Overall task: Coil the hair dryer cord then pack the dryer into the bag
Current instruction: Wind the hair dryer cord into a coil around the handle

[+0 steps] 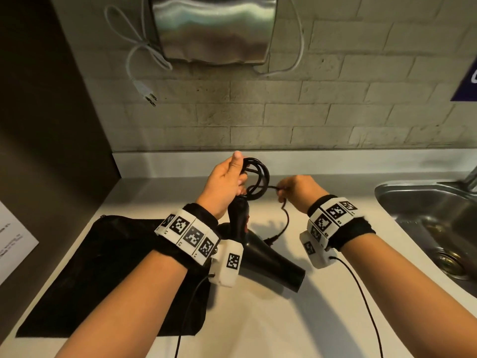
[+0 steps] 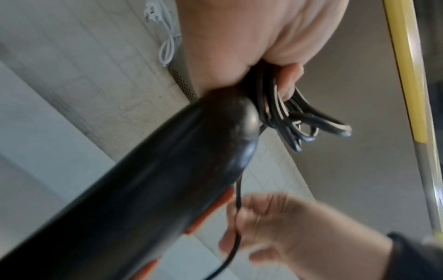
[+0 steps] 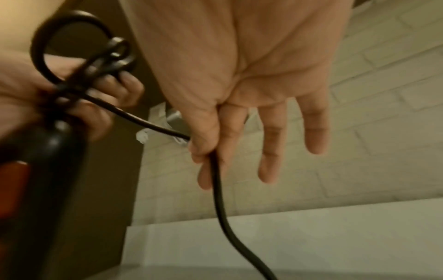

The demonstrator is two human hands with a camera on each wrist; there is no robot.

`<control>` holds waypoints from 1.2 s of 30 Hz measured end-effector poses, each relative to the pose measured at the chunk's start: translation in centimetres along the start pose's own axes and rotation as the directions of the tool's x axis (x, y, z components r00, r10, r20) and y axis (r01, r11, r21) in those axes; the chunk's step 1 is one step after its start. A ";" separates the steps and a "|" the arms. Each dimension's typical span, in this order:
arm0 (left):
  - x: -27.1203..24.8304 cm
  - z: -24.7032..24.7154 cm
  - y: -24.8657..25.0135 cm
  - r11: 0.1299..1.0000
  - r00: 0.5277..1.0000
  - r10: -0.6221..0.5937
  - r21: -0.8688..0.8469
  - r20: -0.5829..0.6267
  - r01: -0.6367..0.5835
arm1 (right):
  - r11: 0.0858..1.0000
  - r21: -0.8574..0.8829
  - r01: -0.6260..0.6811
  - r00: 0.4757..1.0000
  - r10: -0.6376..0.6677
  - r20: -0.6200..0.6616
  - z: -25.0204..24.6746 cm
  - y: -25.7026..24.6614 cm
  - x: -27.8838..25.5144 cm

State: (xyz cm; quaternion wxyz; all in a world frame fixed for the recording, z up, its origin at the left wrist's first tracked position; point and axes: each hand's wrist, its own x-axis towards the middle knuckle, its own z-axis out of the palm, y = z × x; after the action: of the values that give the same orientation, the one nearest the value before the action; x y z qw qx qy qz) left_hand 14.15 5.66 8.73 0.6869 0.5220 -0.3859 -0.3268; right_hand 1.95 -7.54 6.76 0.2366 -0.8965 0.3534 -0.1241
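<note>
Left hand (image 1: pixel 224 184) grips handle end of black plastic hair dryer (image 1: pixel 260 251) plus gathered loops of thin black rubber cord (image 1: pixel 258 174), held above white counter (image 1: pixel 322 293). Right hand (image 1: pixel 300 193) pinches loose cord between thumb and forefinger, other fingers spread. Flat black fabric bag (image 1: pixel 103 267) lies near left. Advice: feed tail into same-size loops, keep left thumb clamping, avoid twisting; plug end last.

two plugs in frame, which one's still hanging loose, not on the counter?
The white plug, dangling on its white cord against the brick wall left of the steel wall unit. The black plug lies on the counter beside the hair dryer.
</note>
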 end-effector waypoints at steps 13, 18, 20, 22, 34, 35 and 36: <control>0.0 -0.2 -0.1 0.998 0.997 0.061 0.022 0.043 -0.062 | 0.967 0.227 0.113 0.972 -0.155 0.179 -0.7 -2.1 -2.3; 0.2 0.0 -0.1 0.991 0.991 0.104 0.080 0.083 -0.110 | 0.843 0.454 0.289 0.930 -0.359 0.074 -1.1 -4.3 -2.3; 0.2 -0.2 -0.1 0.991 0.990 0.105 0.076 0.093 -0.112 | 0.863 0.428 0.269 0.941 -0.330 0.073 -1.3 -4.1 -2.3; 0.2 -0.5 -0.1 0.992 0.990 0.101 0.064 0.097 -0.108 | 0.850 0.486 0.206 0.953 -0.286 0.097 -1.5 -4.0 -2.4; 0.2 1.1 0.1 0.997 0.987 0.047 0.050 0.153 -0.055 | 0.969 0.086 0.230 0.950 -0.204 -0.235 -4.4 -5.6 -1.5; 0.2 1.1 0.1 0.996 0.988 0.050 0.063 0.146 -0.060 | 0.970 0.050 0.238 0.941 -0.217 -0.259 -4.5 -5.7 -1.7; 0.2 1.1 0.1 0.994 0.988 0.053 0.088 0.142 -0.066 | 0.970 0.023 0.242 0.933 -0.227 -0.278 -4.4 -5.8 -2.0</control>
State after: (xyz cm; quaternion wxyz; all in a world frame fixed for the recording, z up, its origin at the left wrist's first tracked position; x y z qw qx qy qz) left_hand 13.32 5.00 9.02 0.6427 0.5174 -0.4631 -0.3236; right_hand 2.15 -3.95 13.40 0.1943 -0.8994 0.2695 -0.2840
